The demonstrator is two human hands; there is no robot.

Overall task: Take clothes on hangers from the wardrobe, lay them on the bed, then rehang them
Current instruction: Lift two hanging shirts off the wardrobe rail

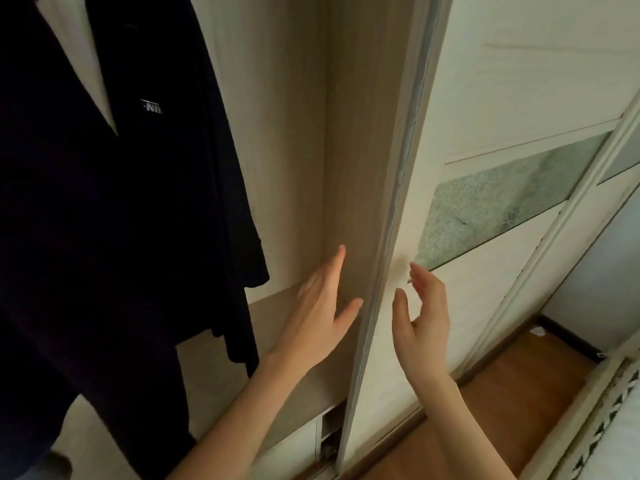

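Observation:
Dark clothes (114,209) hang inside the open wardrobe at the left; their hangers are out of sight above the frame. A cream sliding door (460,140) with a frosted glass panel stands at the right, its edge (384,258) running down between my hands. My left hand (322,310) reaches inside the wardrobe with straight fingers, close to the door edge and the wooden side wall (360,133). On the outer side of the door, my right hand (424,313) is held with relaxed fingers and holds nothing.
A wooden shelf (214,372) runs below the hanging clothes, with white drawer fronts (298,441) under it. Brown floor (512,403) shows at the lower right, and a patterned white edge of the bed (602,427) sits in the corner.

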